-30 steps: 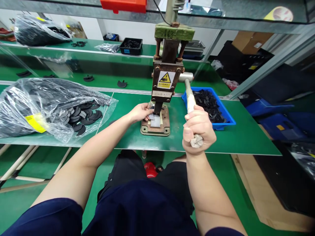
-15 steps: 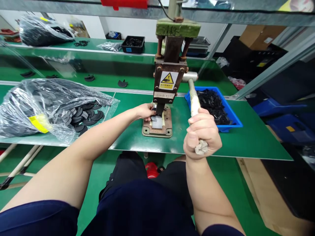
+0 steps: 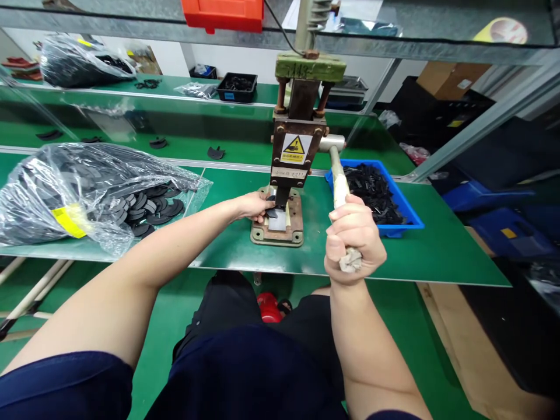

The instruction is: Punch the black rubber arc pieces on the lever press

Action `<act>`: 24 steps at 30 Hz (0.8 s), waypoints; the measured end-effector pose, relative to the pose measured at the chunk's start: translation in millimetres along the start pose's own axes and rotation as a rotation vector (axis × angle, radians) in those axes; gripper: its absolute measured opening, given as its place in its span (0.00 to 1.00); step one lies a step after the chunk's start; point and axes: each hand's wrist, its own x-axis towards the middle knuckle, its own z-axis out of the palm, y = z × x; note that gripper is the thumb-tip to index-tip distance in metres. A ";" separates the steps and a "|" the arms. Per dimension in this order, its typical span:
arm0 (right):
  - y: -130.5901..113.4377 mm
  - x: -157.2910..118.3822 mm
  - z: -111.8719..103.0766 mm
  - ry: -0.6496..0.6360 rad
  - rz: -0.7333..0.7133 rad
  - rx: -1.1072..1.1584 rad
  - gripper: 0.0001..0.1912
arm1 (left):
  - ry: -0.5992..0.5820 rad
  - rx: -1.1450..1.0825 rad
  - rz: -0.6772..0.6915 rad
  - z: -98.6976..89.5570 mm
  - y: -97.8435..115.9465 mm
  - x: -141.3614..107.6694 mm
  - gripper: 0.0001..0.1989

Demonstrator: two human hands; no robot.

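A hand press with a warning label stands on the green bench, its ram low over a small metal plate on the base. My left hand pinches a black curved plastic piece at the ram's left side, partly hidden by the fingers. Wrapped around the taped lever handle of the press is my right hand, closed in a fist at the lever's near end.
A clear plastic bag of black curved pieces lies on the left. Behind my right hand sits a blue tray heaped with black parts. Several loose pieces lie on the rear strip, and a metal shelf crosses overhead.
The view has shifted slightly. The black piece between my left fingers sits at a different angle beside the ram. My right hand keeps its grip on the lever, which looks nearly unmoved.
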 end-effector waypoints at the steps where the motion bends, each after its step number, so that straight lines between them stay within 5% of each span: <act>1: 0.1 -0.4 0.6 0.006 0.007 -0.001 0.09 | -0.004 0.013 0.005 -0.2 2.4 1.0 0.16; 8: 0.0 1.1 6.0 0.068 -0.006 0.041 0.11 | 0.040 0.121 -0.016 2.5 14.4 -0.7 0.15; 18: 3.2 0.9 3.6 0.050 -0.023 0.011 0.10 | 0.105 -0.076 0.133 12.8 0.6 -27.0 0.19; 21: 2.8 1.9 4.3 0.049 -0.023 0.024 0.11 | -0.005 -0.034 0.297 -14.1 -2.1 -48.0 0.14; 24: 4.1 3.2 7.3 0.077 -0.041 0.044 0.13 | 0.152 0.206 0.415 -67.8 -18.3 -71.1 0.18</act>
